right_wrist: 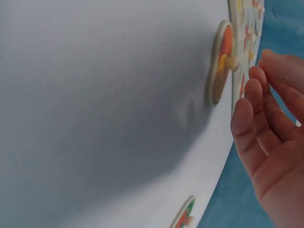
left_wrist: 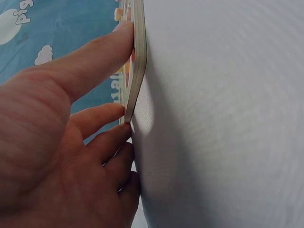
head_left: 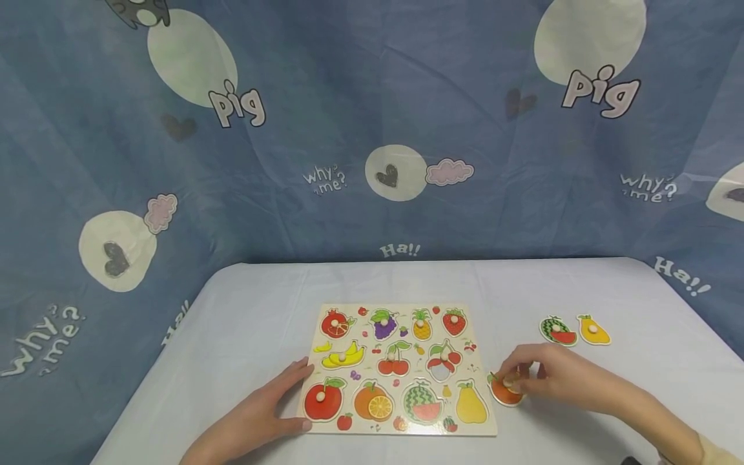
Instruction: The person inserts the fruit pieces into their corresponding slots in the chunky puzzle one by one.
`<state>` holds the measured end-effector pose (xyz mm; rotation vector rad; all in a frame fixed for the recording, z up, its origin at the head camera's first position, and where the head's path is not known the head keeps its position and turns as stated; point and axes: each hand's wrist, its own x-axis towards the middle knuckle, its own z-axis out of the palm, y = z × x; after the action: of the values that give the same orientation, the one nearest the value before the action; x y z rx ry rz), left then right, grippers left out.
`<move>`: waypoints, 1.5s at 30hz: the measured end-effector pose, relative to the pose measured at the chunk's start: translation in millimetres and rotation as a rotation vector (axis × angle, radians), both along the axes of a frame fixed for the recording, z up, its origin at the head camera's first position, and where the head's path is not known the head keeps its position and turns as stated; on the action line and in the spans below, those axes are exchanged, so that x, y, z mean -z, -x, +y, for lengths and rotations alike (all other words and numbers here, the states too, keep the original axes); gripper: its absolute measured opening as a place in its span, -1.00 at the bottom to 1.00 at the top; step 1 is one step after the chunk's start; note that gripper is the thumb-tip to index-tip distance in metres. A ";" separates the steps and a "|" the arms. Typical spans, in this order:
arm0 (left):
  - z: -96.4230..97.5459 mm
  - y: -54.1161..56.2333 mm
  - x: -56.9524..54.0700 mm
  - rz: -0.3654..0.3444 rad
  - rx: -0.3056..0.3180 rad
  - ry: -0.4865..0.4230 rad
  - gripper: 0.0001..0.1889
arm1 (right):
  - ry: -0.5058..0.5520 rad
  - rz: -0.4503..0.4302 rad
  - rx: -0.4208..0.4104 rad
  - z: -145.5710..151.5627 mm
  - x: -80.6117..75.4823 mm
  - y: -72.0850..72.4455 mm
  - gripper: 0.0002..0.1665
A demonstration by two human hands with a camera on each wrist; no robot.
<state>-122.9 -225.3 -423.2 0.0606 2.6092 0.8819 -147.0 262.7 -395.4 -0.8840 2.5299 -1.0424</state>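
A wooden fruit puzzle board (head_left: 407,421) lies on the table. My left hand (head_left: 256,413) touches its left edge and front left corner, thumb and fingers fairly straight. In the left wrist view, the thumb (left_wrist: 102,57) rests against the board's edge (left_wrist: 138,71). To the right of the board lies an orange puzzle piece (head_left: 507,395) with a small knob. My right hand (head_left: 552,374) is over that piece. The right wrist view shows its fingertips drawn together, a small gap away from the knob (right_wrist: 231,63).
A watermelon piece (head_left: 559,331) and a pear piece (head_left: 593,330) lie farther back on the right. Knobless orange (head_left: 373,402), watermelon (head_left: 423,402) and pear (head_left: 471,403) pictures show in the board's front row. A blue printed cloth (head_left: 349,129) hangs behind the white table (head_left: 273,290).
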 end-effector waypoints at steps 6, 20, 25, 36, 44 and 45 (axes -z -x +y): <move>0.4 0.2 -0.3 -0.001 -0.004 0.011 -0.02 | 0.008 -0.039 -0.001 3.4 9.8 5.7 -0.72; 0.2 -0.1 0.1 -0.002 0.002 -0.007 -0.03 | -0.006 0.012 0.035 2.5 23.8 5.5 -0.73; 0.4 0.1 -0.2 0.007 0.005 -0.003 -0.03 | -0.029 0.040 0.054 0.9 24.8 3.2 -0.74; 0.8 0.0 -1.8 0.006 0.009 -0.005 -0.03 | -0.017 0.091 0.117 -0.7 24.4 -4.2 -0.75; 0.3 -0.9 -2.6 0.004 0.007 -0.016 -0.03 | 0.052 0.117 0.118 -5.3 21.9 -10.4 -0.79; 0.2 -1.0 -2.4 0.004 0.007 -0.016 -0.03 | 0.062 0.120 0.115 -6.3 22.2 -11.1 -0.79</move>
<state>-121.9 -225.1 -420.8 0.0767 2.6043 0.9015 -135.9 256.4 -417.6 -0.8504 2.6896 -1.1394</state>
